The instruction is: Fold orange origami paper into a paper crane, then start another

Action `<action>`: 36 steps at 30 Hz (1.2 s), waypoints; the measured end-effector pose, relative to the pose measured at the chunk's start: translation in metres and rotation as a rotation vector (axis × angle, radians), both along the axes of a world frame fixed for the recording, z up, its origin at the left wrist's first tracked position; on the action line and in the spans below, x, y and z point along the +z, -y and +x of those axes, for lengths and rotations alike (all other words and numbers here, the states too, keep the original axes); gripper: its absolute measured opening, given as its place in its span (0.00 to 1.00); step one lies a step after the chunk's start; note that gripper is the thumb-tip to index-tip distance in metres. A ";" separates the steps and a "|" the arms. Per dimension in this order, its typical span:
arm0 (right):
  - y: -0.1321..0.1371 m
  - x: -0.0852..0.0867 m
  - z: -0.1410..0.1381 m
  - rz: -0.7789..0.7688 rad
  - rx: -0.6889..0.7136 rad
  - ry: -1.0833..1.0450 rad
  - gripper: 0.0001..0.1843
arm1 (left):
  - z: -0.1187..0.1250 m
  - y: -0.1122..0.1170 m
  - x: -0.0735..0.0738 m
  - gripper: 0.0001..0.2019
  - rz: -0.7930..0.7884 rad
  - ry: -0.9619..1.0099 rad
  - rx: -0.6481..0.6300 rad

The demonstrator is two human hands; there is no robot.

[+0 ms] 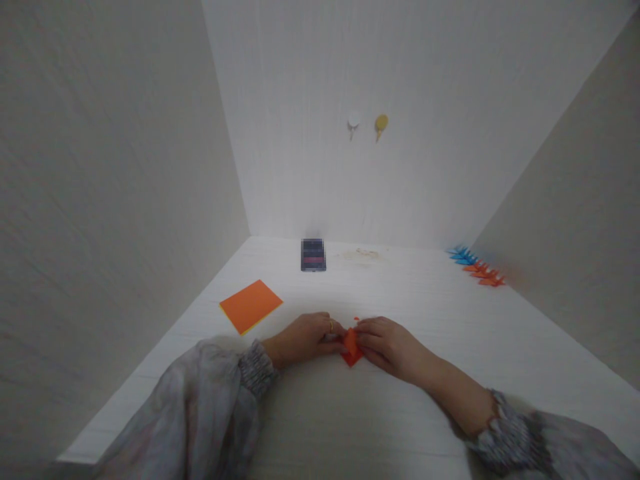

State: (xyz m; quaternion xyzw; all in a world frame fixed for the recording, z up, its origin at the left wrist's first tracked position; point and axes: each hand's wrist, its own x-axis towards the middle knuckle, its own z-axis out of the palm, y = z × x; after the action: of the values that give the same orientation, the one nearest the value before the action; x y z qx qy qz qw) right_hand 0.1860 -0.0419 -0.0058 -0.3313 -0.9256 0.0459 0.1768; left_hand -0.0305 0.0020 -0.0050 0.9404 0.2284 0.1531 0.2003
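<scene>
A small piece of folded orange paper (352, 348) lies on the white table between my two hands. My left hand (316, 337) grips its left side, thumb and fingers closed at the paper's edge; a ring shows on one finger. From the right, my right hand (389, 345) holds the other side with its fingers bent together over it. Part of the paper is hidden under the fingertips of both hands. Just beyond it a tiny orange bit (357, 319) shows near my right fingertips.
Orange square sheets (251, 305), with a yellow edge showing, lie to the left. A dark phone-like object (313, 255) sits near the back wall. Blue folded paper figures (463, 255) and orange folded paper figures (485, 273) line the right edge. Two hooks (381, 123) hang on the wall.
</scene>
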 end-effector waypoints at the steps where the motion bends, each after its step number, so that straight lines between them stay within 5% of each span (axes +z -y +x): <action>1: -0.001 0.000 0.001 -0.008 -0.003 -0.015 0.11 | 0.000 0.001 0.001 0.16 -0.002 0.000 0.005; 21: -0.011 -0.007 -0.007 -0.182 -0.240 -0.342 0.08 | 0.017 0.012 0.010 0.11 -0.033 0.022 0.259; 32: -0.004 0.007 -0.014 -0.209 -0.181 -0.384 0.11 | 0.024 0.013 0.010 0.08 -0.021 0.023 0.375; 36: -0.004 0.009 -0.018 -0.228 -0.259 -0.401 0.10 | 0.026 0.014 0.009 0.08 0.028 0.006 0.374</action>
State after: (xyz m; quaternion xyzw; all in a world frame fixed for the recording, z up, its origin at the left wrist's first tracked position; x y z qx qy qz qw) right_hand 0.1680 -0.0382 0.0036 -0.4490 -0.8108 0.1919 0.3227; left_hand -0.0040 -0.0124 0.0042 0.8838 0.3963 0.1936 0.1561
